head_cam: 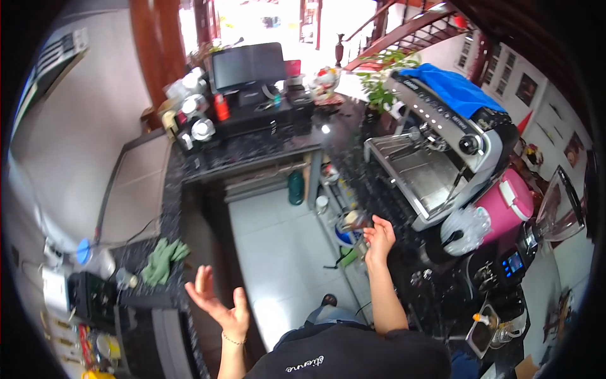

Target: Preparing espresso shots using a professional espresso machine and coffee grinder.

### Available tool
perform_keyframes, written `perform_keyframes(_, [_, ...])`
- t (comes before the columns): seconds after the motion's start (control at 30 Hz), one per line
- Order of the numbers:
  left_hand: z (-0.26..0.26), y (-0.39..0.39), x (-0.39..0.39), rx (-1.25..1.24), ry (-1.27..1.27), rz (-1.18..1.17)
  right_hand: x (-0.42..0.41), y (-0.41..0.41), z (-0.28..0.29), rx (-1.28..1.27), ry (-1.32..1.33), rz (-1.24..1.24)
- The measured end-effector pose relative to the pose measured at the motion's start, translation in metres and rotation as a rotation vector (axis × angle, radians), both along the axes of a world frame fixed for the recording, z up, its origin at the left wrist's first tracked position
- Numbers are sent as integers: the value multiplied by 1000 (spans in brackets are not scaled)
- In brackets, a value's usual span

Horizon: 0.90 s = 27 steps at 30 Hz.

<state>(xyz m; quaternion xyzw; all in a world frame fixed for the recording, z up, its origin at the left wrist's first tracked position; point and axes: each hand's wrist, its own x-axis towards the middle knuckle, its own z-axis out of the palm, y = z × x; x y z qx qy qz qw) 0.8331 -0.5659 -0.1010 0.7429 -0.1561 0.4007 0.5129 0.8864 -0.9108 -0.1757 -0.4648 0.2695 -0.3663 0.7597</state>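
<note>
My left hand (220, 301) is raised at the lower left with its fingers spread and nothing in it; a bracelet circles the wrist. A green cloth (163, 260) lies on the dark counter to its upper left. My right hand (379, 237) is held up beside the right counter, its fingers slightly bent and apart, with no object in it. Just past its fingertips, a clear container (351, 220) shows near a blue-rimmed tub. The espresso machine (435, 142) stands on the counter above and right of that hand, a blue cloth (452, 87) draped over its top.
Beyond the pale floor, a monitor (248, 66) stands on the far counter. A pink container (506, 203), a plastic-wrapped stack (466, 230) and a coffee grinder (513, 265) line the right side. At lower right sits a metal tray (483, 331). A green bottle (296, 187) stands on the floor.
</note>
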Motion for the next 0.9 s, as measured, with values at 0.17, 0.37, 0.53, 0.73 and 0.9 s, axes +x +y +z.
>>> perform_keyframes(0.17, [9,-151,96,0,73,-480,-3,-101,39,105,-103,-109])
perform_keyframes(0.37, [65,-300,197,306,-116,-853,59,-158,79,256,-184,227])
perform_keyframes(0.53, [106,-382,288,315,-191,-933,107,-159,103,483,-234,345])
perform_keyframes(0.73, [145,-475,389,188,-377,-945,147,-161,106,659,-357,229])
perform_keyframes(0.9, [165,-507,439,130,-493,-1150,161,-145,112,695,-295,-5])
